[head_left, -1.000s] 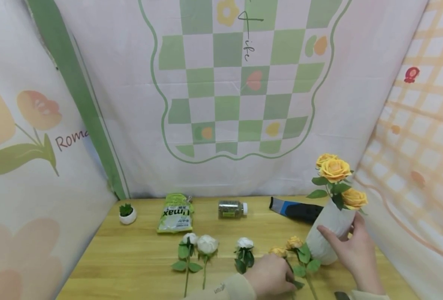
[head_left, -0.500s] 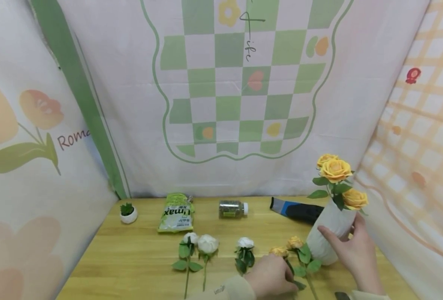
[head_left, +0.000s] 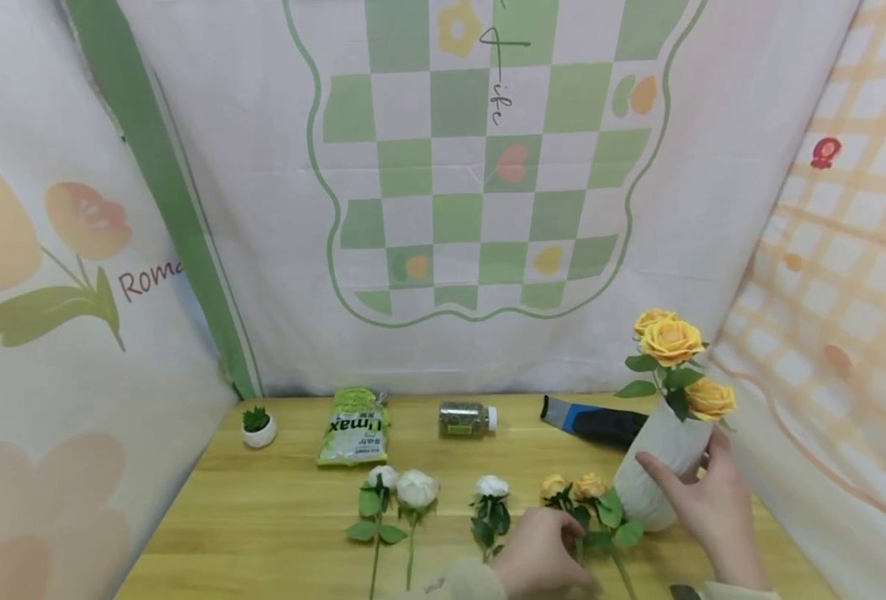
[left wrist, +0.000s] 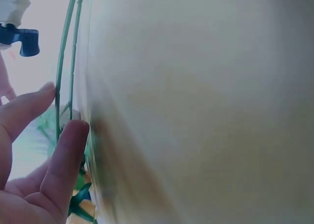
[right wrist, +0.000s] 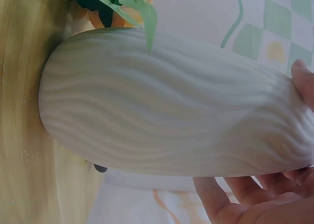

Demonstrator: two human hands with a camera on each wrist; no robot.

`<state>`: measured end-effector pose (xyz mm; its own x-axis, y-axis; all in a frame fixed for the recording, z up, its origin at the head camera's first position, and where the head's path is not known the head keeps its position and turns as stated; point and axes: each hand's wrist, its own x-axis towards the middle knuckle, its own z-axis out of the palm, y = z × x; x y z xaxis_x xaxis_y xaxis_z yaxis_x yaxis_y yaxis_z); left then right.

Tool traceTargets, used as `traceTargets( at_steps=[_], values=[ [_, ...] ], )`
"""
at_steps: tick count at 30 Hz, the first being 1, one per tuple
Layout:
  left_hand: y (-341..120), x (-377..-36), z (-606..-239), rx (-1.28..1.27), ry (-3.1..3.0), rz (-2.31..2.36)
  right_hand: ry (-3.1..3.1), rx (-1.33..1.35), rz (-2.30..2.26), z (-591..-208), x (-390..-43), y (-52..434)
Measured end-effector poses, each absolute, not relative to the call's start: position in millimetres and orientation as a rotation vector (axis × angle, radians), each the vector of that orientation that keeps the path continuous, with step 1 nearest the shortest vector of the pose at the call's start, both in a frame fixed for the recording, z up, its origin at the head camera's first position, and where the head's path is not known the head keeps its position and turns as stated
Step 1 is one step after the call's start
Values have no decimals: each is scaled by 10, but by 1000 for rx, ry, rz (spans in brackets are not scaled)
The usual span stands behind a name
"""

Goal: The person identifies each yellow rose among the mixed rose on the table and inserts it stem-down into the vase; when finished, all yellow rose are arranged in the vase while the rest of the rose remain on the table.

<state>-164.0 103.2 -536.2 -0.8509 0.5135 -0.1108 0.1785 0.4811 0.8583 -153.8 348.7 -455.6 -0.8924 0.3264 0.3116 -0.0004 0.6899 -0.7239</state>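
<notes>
— Any writing to read?
— "max" in dark letters on the green packet (head_left: 352,427) at the back of the wooden table (head_left: 262,517); "Roma" on the left backdrop cloth (head_left: 82,250), "life" on the checked cloth behind. Label on the small jar (head_left: 464,418) too small to read.
— Containers?
— White ribbed vase (head_left: 656,467), upright at the table's right edge, holding three yellow roses (head_left: 671,342). Jar lying on its side, dark-green contents, white cap. Tiny white pot with a succulent (head_left: 257,428) far left.
— Hands?
— Right hand (head_left: 705,504) wrapped around the vase, thumb and fingers gripping its body. Left hand (head_left: 540,554) pinching the stems of two yellow roses on the table (head_left: 573,492), just beside the vase. White roses (head_left: 405,492) lying further left.
</notes>
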Motion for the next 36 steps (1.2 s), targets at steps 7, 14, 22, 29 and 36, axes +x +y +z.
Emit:
traceTargets(
  at_steps=[7,14,22,29,36],
  values=[
    [1055,-1655,-5413,429,2365,1532,-2487,-264,1062,-4564,-1543,3492],
    [1042,-1648,-5352,398,2334,1675,-2488,-266,1074,-4563,-1536,3494],
    [998,-1681,-5213,488,2366,1794,-2489,-256,1069,-4563,-1534,3499],
    [942,-1677,-5032,579,2281,1898,-2495,-273,1075,-4552,-1535,3496],
    [922,-1763,-4864,886,2393,1875,-2475,-266,1067,-4566,-1534,3480]
  ],
)
